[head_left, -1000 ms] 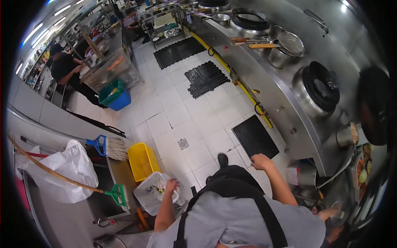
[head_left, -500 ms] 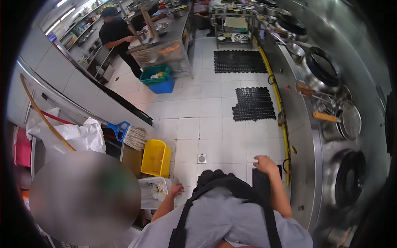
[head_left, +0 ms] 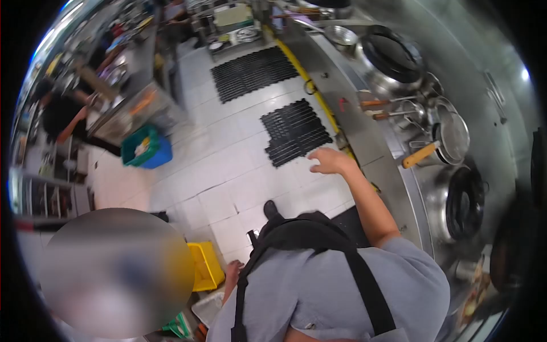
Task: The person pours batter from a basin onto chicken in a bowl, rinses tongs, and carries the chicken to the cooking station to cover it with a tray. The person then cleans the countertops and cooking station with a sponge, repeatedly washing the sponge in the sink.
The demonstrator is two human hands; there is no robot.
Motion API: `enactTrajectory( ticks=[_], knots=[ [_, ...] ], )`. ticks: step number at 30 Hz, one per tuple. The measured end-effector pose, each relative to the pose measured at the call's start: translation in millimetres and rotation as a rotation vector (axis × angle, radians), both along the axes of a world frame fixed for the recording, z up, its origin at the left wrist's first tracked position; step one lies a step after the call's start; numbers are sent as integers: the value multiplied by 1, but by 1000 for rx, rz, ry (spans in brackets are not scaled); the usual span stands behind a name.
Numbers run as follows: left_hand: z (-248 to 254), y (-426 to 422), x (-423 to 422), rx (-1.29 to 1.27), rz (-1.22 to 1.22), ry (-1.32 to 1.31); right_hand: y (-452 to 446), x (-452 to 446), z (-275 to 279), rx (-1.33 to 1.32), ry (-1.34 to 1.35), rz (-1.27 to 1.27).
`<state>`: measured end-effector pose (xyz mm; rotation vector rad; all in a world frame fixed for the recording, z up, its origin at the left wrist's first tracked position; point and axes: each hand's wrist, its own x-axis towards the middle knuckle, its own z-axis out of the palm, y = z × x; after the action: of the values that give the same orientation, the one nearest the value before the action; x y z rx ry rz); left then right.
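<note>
My right hand [head_left: 329, 162] is held out in front over the tiled floor, fingers apart and bent, with nothing in it. Just behind it lies a black rubber mat [head_left: 295, 132]. Low beside my body is my left hand [head_left: 234, 268], partly cut off by my arm and shirt; its fingers look loose and hold nothing. It is nearest to a yellow bucket [head_left: 206, 266] and a pale bin [head_left: 208, 308]. One black shoe [head_left: 271, 210] shows ahead of my apron.
A steel stove counter [head_left: 393, 149] with woks, ladles and a strainer [head_left: 454, 137] runs along the right. A blue bin [head_left: 155, 155] with a green liner stands at left, near a person [head_left: 65, 117] at a worktable. A blurred round patch covers the lower left.
My right hand has reached further forward and up. The view has turned and moved ahead, so the yellow bucket and pale bin now lie lower, and a shoe shows again.
</note>
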<state>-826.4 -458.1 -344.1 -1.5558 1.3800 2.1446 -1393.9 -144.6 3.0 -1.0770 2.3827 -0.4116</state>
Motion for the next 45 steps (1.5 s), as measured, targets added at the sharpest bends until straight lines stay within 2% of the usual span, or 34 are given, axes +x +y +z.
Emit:
enactTrajectory(
  ticks=[2,3,4,5,6,7,8,9,10,11,13,14,16,18,19,20,21,22,24,25,26,27,30,31,35,38,39,42,45],
  knots=[
    [-11,-51,-65,70,-64,18,5,-43,16,-98,-54,-103],
    [0,-73,-101,-8,-144,19,9,-73,15,-168,-62,-175],
    [15,-94,-139,-88,-220,18,16,-97,27,-67,-106,-311],
    [42,-106,-181,-153,-189,-9,23,-128,38,40,-155,-439],
    [60,-118,-216,-221,-170,29,49,-174,-4,-45,27,-439],
    [89,-122,-253,-252,-141,92,67,-207,-11,20,208,-414],
    [116,-121,-284,-333,-124,130,84,-236,-25,32,327,-504],
    [146,-117,-310,-385,-124,149,90,-261,-14,254,234,-557],
    [165,-115,-329,-419,-108,162,119,-300,-47,206,235,-574],
    [183,-108,-338,-433,-68,140,117,-312,-44,189,121,-664],
    [192,-88,-342,-467,49,101,187,-382,-158,-55,324,-427],
    [189,-71,-336,-494,87,85,181,-384,-145,-16,-154,-663],
    [172,-28,-319,-486,120,-1,172,-380,-137,232,140,-571],
    [115,27,-267,-460,92,-169,158,-380,-117,309,83,-485],
    [109,59,-247,-471,78,-315,147,-379,-105,345,54,-441],
    [120,96,-234,-423,138,-392,115,-355,-65,552,116,-460],
    [118,134,-216,-297,229,-459,130,-377,-92,530,122,-426],
    [111,164,-199,-153,214,-532,160,-398,-126,503,126,-399],
    [113,216,-179,60,310,-578,196,-431,-159,39,-582,-720],
    [118,240,-176,102,337,-543,206,-398,-127,-489,-810,-612],
    [116,259,-174,114,413,-524,170,-354,-52,-496,-849,-1002],
    [113,275,-171,129,484,-502,158,-335,-34,-527,-827,-1090],
    [115,293,-180,76,588,-506,138,-344,-41,-500,-792,-958],
    [120,289,-179,44,522,-464,123,-350,-43,-490,-784,-900],
    [107,268,-180,-212,556,-420,58,-363,-40,-467,-782,-672],
    [100,252,-166,-440,644,-280,-1,-357,-38,-452,-828,-466],
    [105,251,-162,-431,669,-269,-22,-350,-39,-440,-858,-391],
    [129,260,-132,-418,753,-230,-100,-300,-54,-341,-992,-112],
    [105,313,-76,-450,869,-177,-188,-185,-95,-112,-1198,218]
  ],
)
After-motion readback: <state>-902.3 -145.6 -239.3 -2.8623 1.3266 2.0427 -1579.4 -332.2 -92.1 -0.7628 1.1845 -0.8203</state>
